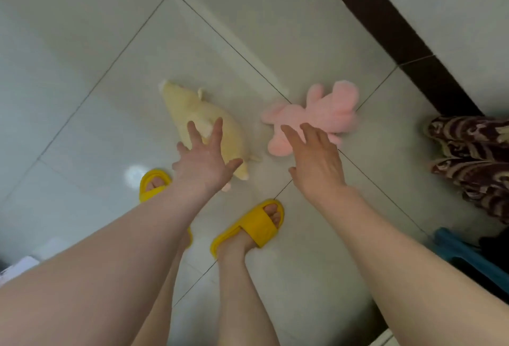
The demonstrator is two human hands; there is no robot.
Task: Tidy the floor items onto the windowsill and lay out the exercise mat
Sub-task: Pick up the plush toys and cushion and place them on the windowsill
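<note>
Left hand (205, 163) perhaps touching yellow plush (181, 110)

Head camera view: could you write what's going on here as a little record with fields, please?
setting: pale tiled floor, seen from above
toy one: cream-yellow elongated plush toy, lying on the floor
toy two: pink fluffy plush toy, lying on the floor, apart from the first
left hand: fingers spread, reaching over the yellow plush, no grip yet
right hand: open, reaching over the pink plush
footwear: yellow rubber slide sandals
right edge: brown patterned fabric
windowsill and mat: not in view
</note>
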